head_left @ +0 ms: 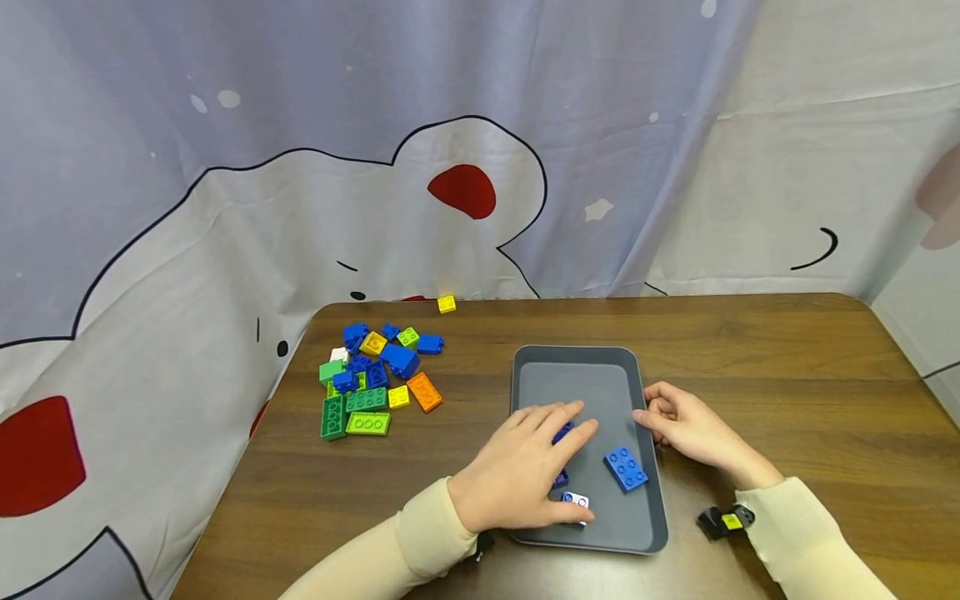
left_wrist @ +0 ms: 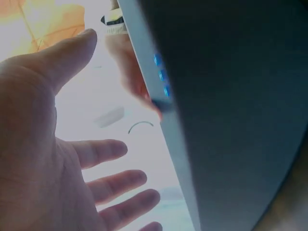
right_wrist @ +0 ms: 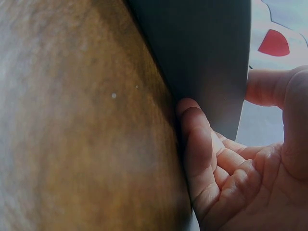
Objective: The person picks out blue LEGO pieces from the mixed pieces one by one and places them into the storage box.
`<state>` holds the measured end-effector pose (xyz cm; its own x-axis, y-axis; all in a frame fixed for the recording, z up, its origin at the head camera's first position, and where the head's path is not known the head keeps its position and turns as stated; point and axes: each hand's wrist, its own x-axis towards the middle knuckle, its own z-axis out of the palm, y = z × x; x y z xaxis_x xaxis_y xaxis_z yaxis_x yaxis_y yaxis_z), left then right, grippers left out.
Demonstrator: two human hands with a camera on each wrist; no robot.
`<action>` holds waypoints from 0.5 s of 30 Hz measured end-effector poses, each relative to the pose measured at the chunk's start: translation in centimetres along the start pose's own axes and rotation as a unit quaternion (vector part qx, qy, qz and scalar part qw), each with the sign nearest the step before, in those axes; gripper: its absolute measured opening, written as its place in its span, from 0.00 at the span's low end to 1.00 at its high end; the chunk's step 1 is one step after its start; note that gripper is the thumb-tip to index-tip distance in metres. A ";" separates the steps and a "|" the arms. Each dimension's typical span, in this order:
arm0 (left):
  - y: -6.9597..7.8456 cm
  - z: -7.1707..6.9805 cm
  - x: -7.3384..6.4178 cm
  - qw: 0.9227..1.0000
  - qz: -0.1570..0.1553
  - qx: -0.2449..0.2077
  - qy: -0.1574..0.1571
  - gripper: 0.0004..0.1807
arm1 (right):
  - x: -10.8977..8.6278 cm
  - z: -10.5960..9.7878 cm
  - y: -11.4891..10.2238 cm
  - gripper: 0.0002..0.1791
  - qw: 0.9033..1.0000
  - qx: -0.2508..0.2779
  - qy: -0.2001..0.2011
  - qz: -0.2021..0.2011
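Observation:
A grey tray (head_left: pixel 573 383) lies on the table, with a blue six-stud brick (head_left: pixel 626 469) in its right half. My left hand (head_left: pixel 525 467) hovers over the tray's left side, fingers spread and holding nothing. Beneath it, a white brick (head_left: pixel 576 498) and dark blue bricks (head_left: pixel 562 432) are partly hidden. In the left wrist view, blue studs show above the tray wall (left_wrist: pixel 178 139), apart from my fingers. My right hand (head_left: pixel 690 425) holds the tray's right side: in the right wrist view the thumb (right_wrist: pixel 267 87) touches the rim and curled fingers (right_wrist: pixel 197 134) meet the outer wall.
A loose pile of blue, green, yellow, orange and white bricks (head_left: pixel 400 360) lies on the wooden table (head_left: pixel 787 358), left of the tray. One yellow brick (head_left: pixel 447 303) sits at the table's back edge. A printed curtain (head_left: pixel 360 225) hangs behind.

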<state>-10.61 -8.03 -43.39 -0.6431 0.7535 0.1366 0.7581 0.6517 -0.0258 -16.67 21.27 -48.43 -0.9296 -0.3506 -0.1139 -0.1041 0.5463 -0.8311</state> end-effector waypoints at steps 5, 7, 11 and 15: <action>-1.5 -0.5 -0.3 0.999 -0.031 -0.007 0.001 0.54 | -0.1 0.0 0.0 0.23 1.000 -0.007 0.004 0.003; -2.1 -0.7 -0.4 0.999 -0.045 -0.012 0.003 0.54 | -0.1 0.1 0.0 0.23 1.000 -0.006 0.006 -0.001; -3.6 -0.9 -0.6 0.997 -0.077 -0.019 0.006 0.53 | -0.1 0.1 0.0 0.23 1.000 -0.002 0.007 -0.010; -5.2 -1.0 -0.7 0.993 -0.119 -0.024 0.008 0.53 | 0.0 0.1 0.0 0.23 1.000 -0.005 0.007 -0.010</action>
<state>-13.94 -12.04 -42.37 -0.8030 0.5769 0.1493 0.5894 0.8059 0.0560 -16.63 21.25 -48.49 -0.9323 -0.3507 -0.0885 -0.1272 0.5471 -0.8273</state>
